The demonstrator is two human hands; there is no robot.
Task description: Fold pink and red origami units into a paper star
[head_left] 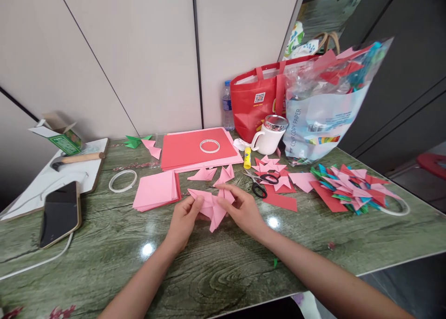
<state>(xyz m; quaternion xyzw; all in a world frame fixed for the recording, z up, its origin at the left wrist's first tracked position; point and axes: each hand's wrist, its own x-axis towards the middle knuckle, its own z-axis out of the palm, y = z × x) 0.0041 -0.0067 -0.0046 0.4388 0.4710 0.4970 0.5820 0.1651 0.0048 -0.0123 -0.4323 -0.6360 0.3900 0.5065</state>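
Observation:
Between my two hands is a pink folded paper piece (pixel 213 208) with several points, one of them aimed down toward me. My left hand (pixel 183 219) pinches its left side, thumb on top. On the right side, my right hand (pixel 243 210) grips it between thumb and fingers. Just beyond lie two smaller pink folded pieces (pixel 203 174). A stack of pink and red square sheets (pixel 155 190) rests left of my hands. Black-handled scissors (pixel 259 187) lie to the right, on and beside red and pink paper pieces (pixel 281 185).
Red sheets (pixel 195 150) carry a tape roll (pixel 209 146); another tape roll (pixel 122 181) lies left. A yellow glue stick (pixel 247 158), a white mug (pixel 267 138), a red bag (pixel 251 103) and a plastic paper bag (pixel 313 119) stand behind. Folded pieces (pixel 355 189) heap right; a phone (pixel 60 214) lies left.

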